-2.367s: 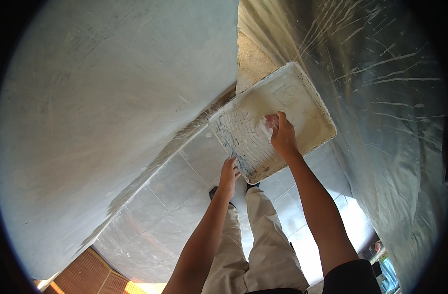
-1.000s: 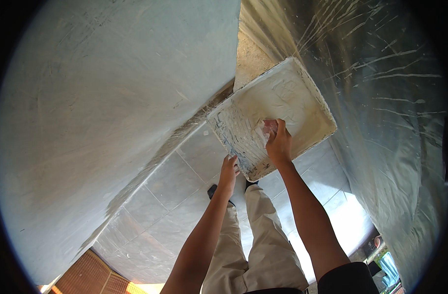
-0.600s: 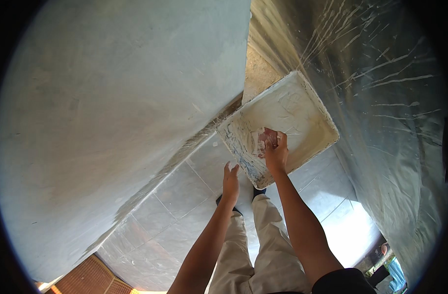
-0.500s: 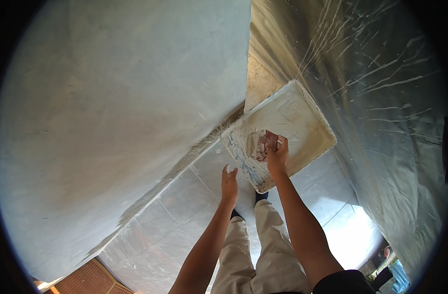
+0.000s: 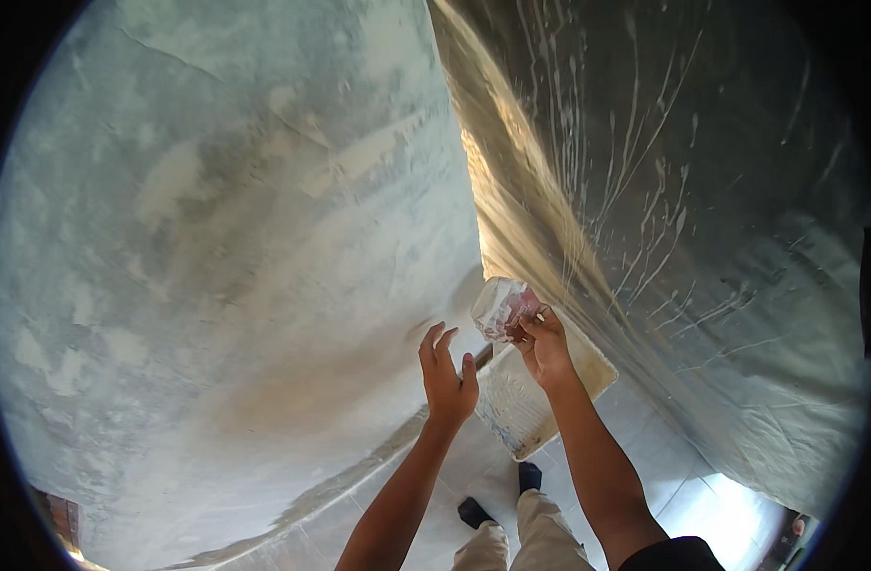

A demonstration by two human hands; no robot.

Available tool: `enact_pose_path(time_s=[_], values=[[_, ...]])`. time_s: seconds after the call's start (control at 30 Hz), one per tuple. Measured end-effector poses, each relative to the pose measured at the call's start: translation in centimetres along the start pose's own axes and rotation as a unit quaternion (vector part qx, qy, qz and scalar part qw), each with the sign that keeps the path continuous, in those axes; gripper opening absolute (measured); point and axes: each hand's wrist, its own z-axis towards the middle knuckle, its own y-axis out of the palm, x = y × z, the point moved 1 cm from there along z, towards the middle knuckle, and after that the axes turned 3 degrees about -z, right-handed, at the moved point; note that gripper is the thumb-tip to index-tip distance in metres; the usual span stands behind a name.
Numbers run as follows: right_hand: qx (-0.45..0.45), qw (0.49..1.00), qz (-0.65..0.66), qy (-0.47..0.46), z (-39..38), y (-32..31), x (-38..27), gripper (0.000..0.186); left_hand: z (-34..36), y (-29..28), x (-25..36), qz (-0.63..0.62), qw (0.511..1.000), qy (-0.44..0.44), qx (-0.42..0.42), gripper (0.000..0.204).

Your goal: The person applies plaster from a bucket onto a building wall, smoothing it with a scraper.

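Observation:
My right hand (image 5: 548,350) grips a flat, reddish putty scraper (image 5: 505,310) by its edge, its face smeared with thick white paste. Beyond the scraper is the pale, patchy wall (image 5: 293,238). To the left, my left hand (image 5: 448,379) is raised beside the wall with its fingers apart, holding nothing. Whether its fingertips touch the wall, I cannot tell. Below both hands a paste-streaked rectangular tray (image 5: 519,411) rests on the floor, partly hidden by my right hand and forearm.
A plastic sheet (image 5: 731,219) spattered with white drips hangs on the right and meets the wall's edge. My feet (image 5: 475,512) in dark socks stand on grey floor tiles (image 5: 407,500) just this side of the tray.
My right hand has lifted the putty scraper out of the tray, up toward the wall. My left hand has risen too, and the view has tilted upward, showing more wall.

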Motion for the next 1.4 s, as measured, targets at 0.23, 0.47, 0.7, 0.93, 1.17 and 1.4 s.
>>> enact_pose_path(time_s=[0.23,0.47,0.7,0.93,1.17,1.4], values=[[-0.125,0.988,0.034,-0.088,-1.9,11.9,-10.2,0.031,9.8,-7.6,8.8,0.081,0.975,0.204,0.042,0.047],[-0.217,0.96,0.056,-0.166,-5.8,21.8,-18.4,0.035,17.1,-15.8,16.6,0.174,0.917,0.342,0.107,0.05],[-0.273,0.932,0.034,-0.237,-8.8,31.6,-23.7,0.031,23.6,-25.7,23.6,0.265,0.852,0.424,0.155,0.049],[-0.262,0.891,-0.03,-0.37,-14.1,41.4,-27.2,0.029,27.8,-38.0,30.4,0.385,0.769,0.457,0.228,0.048],[-0.202,0.76,-0.174,-0.593,-19.4,49.0,-26.4,0.032,30.8,-51.6,33.6,0.487,0.671,0.422,0.366,0.048],[-0.119,0.585,-0.202,-0.776,-19.8,54.9,-22.3,0.046,30.7,-53.9,32.7,0.473,0.641,0.453,0.399,0.047]])
